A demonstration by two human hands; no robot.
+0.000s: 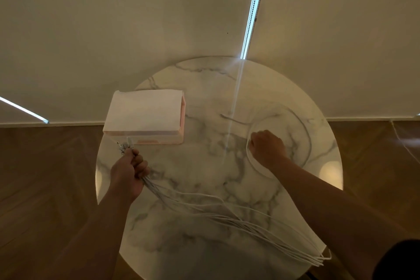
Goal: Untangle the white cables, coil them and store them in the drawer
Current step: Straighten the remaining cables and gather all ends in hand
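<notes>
My left hand point(129, 171) is closed around a bundle of several white cables point(227, 213). Their plug ends stick up out of my fist, and the strands trail across the round marble table point(204, 179) to its near right edge. My right hand point(267, 146) is a closed fist on the right side of the table, gripping one white cable point(255, 168) that lies in a wide loop around it. A small pink drawer box point(145, 118) with a white top stands at the table's left, just beyond my left hand.
The table stands against a pale wall with closed blinds, and bright slits of light show between them. Wooden floor surrounds the table. Another thin cord point(406, 143) hangs at the far right over the floor.
</notes>
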